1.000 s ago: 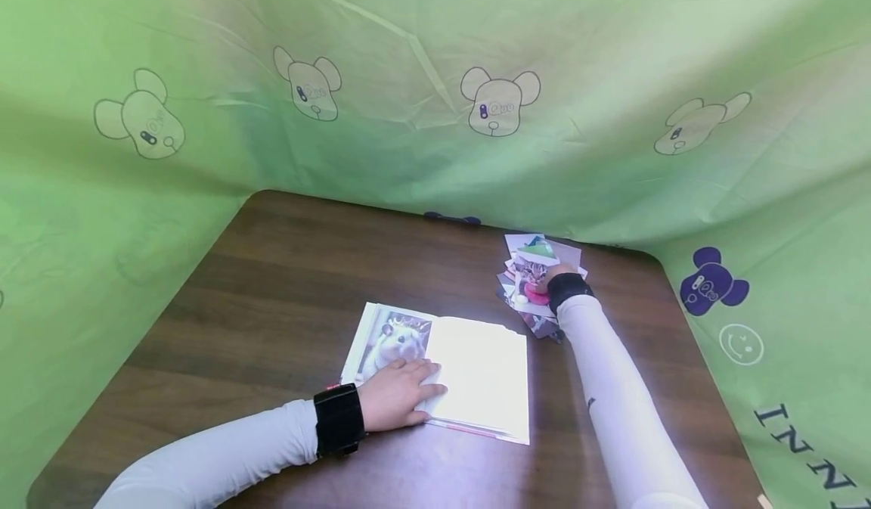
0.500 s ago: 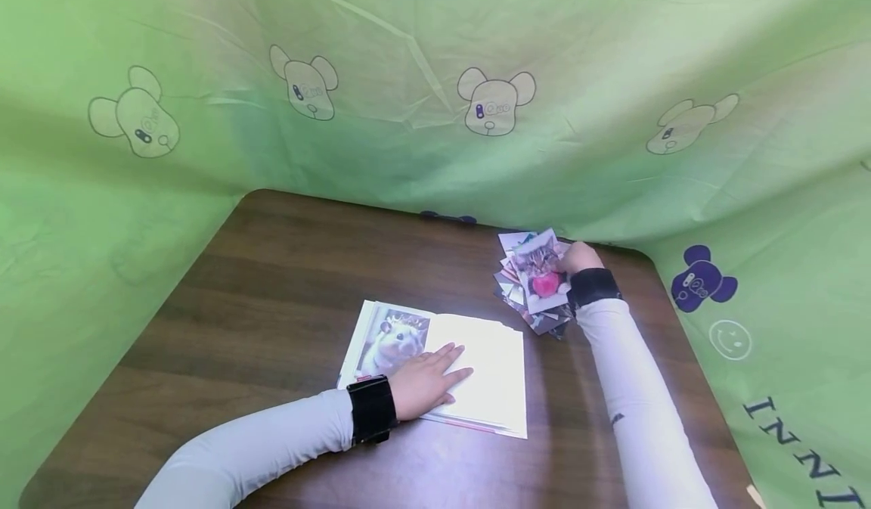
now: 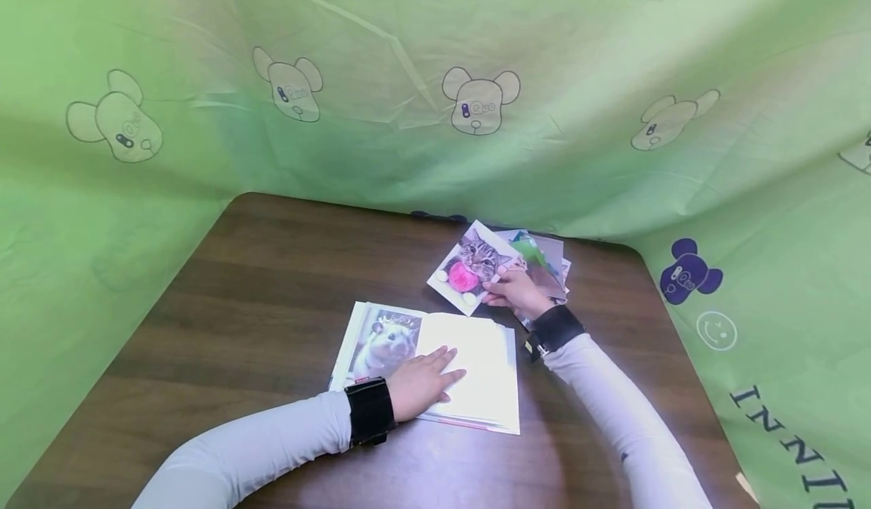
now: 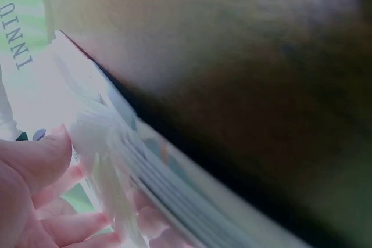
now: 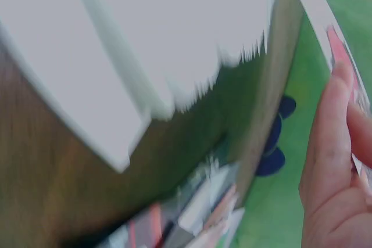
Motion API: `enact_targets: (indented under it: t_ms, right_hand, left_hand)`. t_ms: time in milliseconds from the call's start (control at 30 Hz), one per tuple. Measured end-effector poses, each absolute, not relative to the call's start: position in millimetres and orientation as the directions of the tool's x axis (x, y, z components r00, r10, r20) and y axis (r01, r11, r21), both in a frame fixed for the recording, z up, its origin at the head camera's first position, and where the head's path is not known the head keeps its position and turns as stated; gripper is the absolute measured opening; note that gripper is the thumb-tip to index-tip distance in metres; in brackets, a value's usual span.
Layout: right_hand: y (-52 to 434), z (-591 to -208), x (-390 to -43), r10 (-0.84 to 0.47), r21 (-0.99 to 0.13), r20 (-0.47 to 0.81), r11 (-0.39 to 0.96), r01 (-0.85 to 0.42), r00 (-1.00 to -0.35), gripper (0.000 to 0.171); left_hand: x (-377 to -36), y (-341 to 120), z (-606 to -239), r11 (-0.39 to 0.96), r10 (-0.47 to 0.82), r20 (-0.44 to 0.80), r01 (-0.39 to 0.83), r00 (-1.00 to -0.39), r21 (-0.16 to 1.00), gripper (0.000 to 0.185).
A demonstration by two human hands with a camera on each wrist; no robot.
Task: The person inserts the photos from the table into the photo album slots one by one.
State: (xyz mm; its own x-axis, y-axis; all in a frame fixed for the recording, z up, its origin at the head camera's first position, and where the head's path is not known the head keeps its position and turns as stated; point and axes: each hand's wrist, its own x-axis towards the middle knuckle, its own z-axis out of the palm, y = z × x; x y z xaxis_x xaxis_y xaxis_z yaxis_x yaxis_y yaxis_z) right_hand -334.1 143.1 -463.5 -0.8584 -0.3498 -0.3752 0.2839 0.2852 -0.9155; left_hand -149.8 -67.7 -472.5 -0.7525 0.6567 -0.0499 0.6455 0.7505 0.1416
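Observation:
An open photo album lies near the middle of the table, with a picture of a crowned hamster on its left page. My left hand rests flat across the album's middle, fingers spread toward the white right page. Between thumb and fingers, my right hand pinches a photo card by its right side. On that card is a striped cat with a pink, round shape. It is tilted and held just beyond the album's far edge. The right wrist view shows the card nearly edge-on.
A loose pile of photo cards lies at the table's back right, partly behind my right hand. Green printed cloth hangs behind and beside the brown wooden table.
The cat card has come off the pile and travelled left in my right hand toward the album. My left hand slid rightward over the pages, then stayed there.

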Motion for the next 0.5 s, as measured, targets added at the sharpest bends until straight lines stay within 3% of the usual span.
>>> enact_targets:
  t_ms: [500]
  right_hand:
    - [129, -470, -330, -0.302, -0.92, -0.384, 0.205, 0.334, -0.873, 0.015]
  left_hand:
    - [-153, -67, -474, 0.737, 0.669, 0.004, 0.663, -0.744, 0.135, 0.045]
